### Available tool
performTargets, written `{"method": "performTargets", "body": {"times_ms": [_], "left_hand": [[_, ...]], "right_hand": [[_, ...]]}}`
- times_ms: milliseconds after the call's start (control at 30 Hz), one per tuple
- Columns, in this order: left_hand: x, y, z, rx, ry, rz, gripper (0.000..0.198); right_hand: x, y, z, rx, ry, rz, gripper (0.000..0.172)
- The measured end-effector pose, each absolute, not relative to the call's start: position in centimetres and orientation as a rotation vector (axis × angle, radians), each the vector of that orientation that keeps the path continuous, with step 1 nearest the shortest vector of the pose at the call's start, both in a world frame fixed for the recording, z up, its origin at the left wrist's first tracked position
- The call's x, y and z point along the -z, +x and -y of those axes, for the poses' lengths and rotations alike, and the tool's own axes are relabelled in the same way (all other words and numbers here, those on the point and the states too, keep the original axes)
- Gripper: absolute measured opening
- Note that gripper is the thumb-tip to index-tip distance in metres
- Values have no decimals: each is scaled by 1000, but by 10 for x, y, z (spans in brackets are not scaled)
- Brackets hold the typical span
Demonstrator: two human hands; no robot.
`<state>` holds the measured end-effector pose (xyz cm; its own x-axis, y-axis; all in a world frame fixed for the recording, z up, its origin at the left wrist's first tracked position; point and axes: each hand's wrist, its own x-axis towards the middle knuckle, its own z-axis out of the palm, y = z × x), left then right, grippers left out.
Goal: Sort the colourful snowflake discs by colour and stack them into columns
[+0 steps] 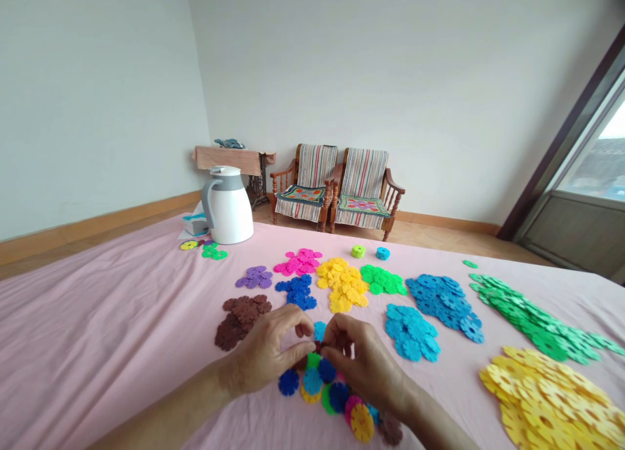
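My left hand (268,346) and my right hand (367,355) meet over the near middle of the table, thumbs and fingers pinched. Between their fingertips sits a small brown snowflake disc (318,348), partly hidden. Just below the hands is a mixed cluster of notched plastic discs, among them a dark blue disc (289,382), a light blue disc (312,381) and a yellow disc (362,422). Whether the pinched disc is joined to this cluster I cannot tell. A brown disc pile (243,318) lies beside my left hand, and a light blue pile (413,333) is right of my right hand.
Colour-sorted disc piles cover the pink cloth (146,333): yellow (342,284), pink (299,262), green (541,320) and several others. A white jug (232,209) stands at the back left, near a small box (195,225). Two wooden chairs (336,189) are behind the table.
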<state>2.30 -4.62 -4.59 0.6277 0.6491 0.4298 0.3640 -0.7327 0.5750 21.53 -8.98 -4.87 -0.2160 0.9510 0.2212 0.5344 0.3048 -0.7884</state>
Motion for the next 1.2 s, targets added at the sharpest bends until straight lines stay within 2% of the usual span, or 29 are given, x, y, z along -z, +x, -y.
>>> {"method": "performTargets", "body": {"times_ms": [200, 367, 600, 767, 867, 1000, 1100, 1200], "left_hand": [[41, 25, 44, -900, 2329, -845, 11], [42, 11, 26, -1006, 2338, -1095, 11], [42, -9, 9, -998, 2525, -1536, 11], [36, -15, 7, -920, 2661, -1634, 11], [36, -15, 6, -1048, 2729, -1579, 11], [41, -7, 10, -1106, 2837, -1299, 15], [46, 4, 19, -1001, 2973, -1112, 17], [49, 13, 25, -794, 3106, -962, 16]], "right_hand": [[53, 217, 88, -721, -1334, 1839, 5], [62, 233, 76, -531, -1468, 1742, 13], [66, 238, 73, -481, -1514, 1750, 14], [66, 234, 75, -451, -1486, 1776, 12], [65, 231, 76, -467, -1424, 1841, 10], [62, 224, 79, -473, -1327, 2002, 26], [62, 219, 80, -470, -1304, 2086, 38], [64, 217, 79, -481, -1328, 2120, 41]]}}
